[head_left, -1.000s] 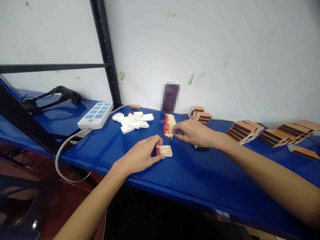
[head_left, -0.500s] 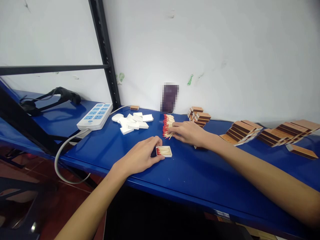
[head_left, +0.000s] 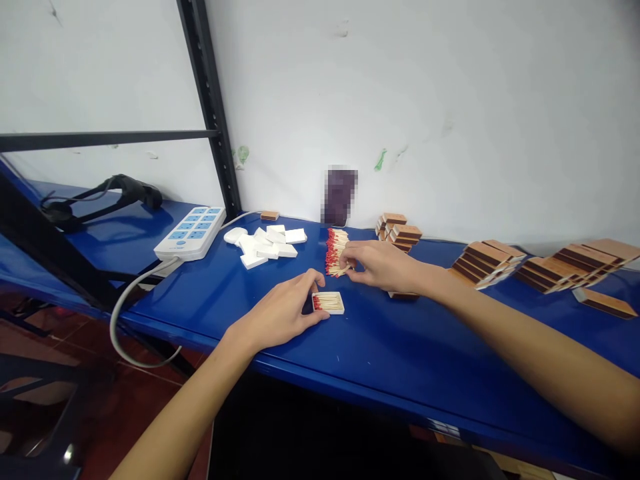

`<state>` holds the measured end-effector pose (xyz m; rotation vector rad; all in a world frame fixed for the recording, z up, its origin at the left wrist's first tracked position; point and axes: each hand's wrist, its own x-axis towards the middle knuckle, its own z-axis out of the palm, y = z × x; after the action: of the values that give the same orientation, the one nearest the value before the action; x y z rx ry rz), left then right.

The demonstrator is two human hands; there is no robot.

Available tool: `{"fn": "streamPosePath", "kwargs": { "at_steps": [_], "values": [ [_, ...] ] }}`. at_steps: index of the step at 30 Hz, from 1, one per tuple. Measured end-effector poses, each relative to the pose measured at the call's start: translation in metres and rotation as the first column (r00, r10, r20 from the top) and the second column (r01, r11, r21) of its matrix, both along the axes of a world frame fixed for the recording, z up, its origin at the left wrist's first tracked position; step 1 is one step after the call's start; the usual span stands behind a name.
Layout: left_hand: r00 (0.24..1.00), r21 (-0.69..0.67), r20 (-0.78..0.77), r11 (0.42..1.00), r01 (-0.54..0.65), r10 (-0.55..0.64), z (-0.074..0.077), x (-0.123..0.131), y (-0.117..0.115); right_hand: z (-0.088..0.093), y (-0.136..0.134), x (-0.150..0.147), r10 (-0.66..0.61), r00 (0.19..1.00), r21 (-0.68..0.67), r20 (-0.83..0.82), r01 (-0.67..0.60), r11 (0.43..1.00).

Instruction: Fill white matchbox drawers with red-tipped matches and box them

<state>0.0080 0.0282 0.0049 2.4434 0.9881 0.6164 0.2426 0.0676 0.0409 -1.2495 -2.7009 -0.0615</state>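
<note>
A small white matchbox tray (head_left: pixel 339 310) lies on the blue shelf, partly filled with red-headed matches. My left hand (head_left: pixel 285 307) curves around its left end, the thumb at the near edge and the fingers at the far side. Beyond the tray is a loose pile of matches (head_left: pixel 336 250), red heads to the left. At the right side of this pile, my right hand (head_left: pixel 383 265) is closed in a pinch on a few matches (head_left: pixel 344 271). A brown matchbox (head_left: pixel 403 295) shows partly under the right wrist.
White trays (head_left: pixel 267 247) are heaped to the left, near a white power strip (head_left: pixel 193 233). Stacked matchboxes (head_left: pixel 485 261) stand at the right, with another stack (head_left: pixel 400 232) behind my right hand. A pixelated dark object (head_left: pixel 340 195) leans on the wall. A black rack post (head_left: pixel 215 113) rises at left.
My right hand has drawn its fingers together at the pile and shifted slightly. The left index finger has lifted a little; the tray has stayed in place.
</note>
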Motion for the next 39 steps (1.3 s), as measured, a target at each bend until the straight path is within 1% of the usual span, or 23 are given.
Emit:
{"fn": "streamPosePath", "kwargs": {
  "at_steps": [2,4,7,12,16,20,23,27,31,33,34,35,36,37,38,39],
  "values": [
    [1.000,0.003,0.006,1.000,0.005,-0.005,0.000,0.000,0.000,0.006,-0.009,-0.006,0.063,0.993,-0.093,-0.096,-0.072,0.993],
    [1.000,0.007,0.010,1.000,0.011,-0.011,0.000,0.000,-0.001,0.008,-0.017,-0.014,0.110,0.982,-0.191,-0.151,-0.138,0.972],
    [1.000,0.004,0.009,1.000,0.011,-0.011,0.001,0.000,-0.001,0.003,-0.023,-0.023,0.122,0.977,-0.271,-0.176,-0.167,0.948],
    [1.000,0.008,-0.004,1.000,0.012,-0.012,0.000,0.001,0.000,-0.005,-0.021,-0.024,0.113,0.979,-0.277,-0.168,-0.157,0.948],
    [1.000,0.019,-0.007,1.000,0.004,-0.004,-0.002,0.000,0.000,-0.004,-0.021,-0.022,0.093,0.983,-0.289,-0.160,-0.136,0.948],
    [0.999,0.051,-0.024,0.998,0.022,-0.020,-0.001,0.000,0.001,-0.003,-0.022,-0.023,0.110,0.975,-0.310,-0.192,-0.167,0.936],
    [0.998,0.086,-0.047,0.996,0.040,-0.036,-0.001,-0.001,0.001,-0.005,-0.023,-0.023,0.112,0.975,-0.284,-0.194,-0.165,0.944],
    [0.999,0.087,-0.036,0.996,0.038,-0.035,-0.001,-0.001,0.001,-0.007,-0.024,-0.027,0.112,0.978,-0.248,-0.175,-0.154,0.956],
    [0.999,0.073,-0.013,0.997,0.031,-0.030,-0.001,-0.001,0.000,0.002,-0.028,-0.030,0.135,0.981,-0.198,-0.140,-0.161,0.967],
    [1.000,0.069,-0.009,0.997,0.022,-0.022,-0.001,-0.001,0.000,0.008,-0.031,-0.025,0.115,0.987,-0.140,-0.115,-0.131,0.981],
    [1.000,0.067,-0.005,0.998,0.019,-0.019,0.000,-0.001,-0.001,0.010,-0.033,-0.020,0.081,0.991,-0.099,-0.107,-0.092,0.991],
    [1.000,0.067,-0.004,0.998,0.018,-0.018,0.000,-0.002,-0.001,0.010,-0.036,-0.013,0.033,0.994,-0.050,-0.101,-0.039,0.998],
    [1.000,0.068,-0.006,0.998,0.019,-0.019,0.000,-0.002,-0.001,0.008,-0.038,-0.003,-0.040,0.995,0.012,-0.093,0.041,0.999],
    [1.000,0.070,-0.012,0.997,0.020,-0.019,0.000,-0.002,-0.001,0.003,-0.040,0.007,-0.132,0.988,0.084,-0.079,0.139,0.987],
    [1.000,0.073,-0.020,0.997,0.019,-0.017,0.000,-0.002,-0.002,-0.004,-0.042,0.019,-0.239,0.969,0.160,-0.059,0.246,0.956],
    [0.999,0.076,-0.031,0.997,0.016,-0.014,0.000,-0.002,-0.002,-0.012,-0.043,0.030,-0.341,0.939,0.229,-0.037,0.340,0.912]
  ]
}}
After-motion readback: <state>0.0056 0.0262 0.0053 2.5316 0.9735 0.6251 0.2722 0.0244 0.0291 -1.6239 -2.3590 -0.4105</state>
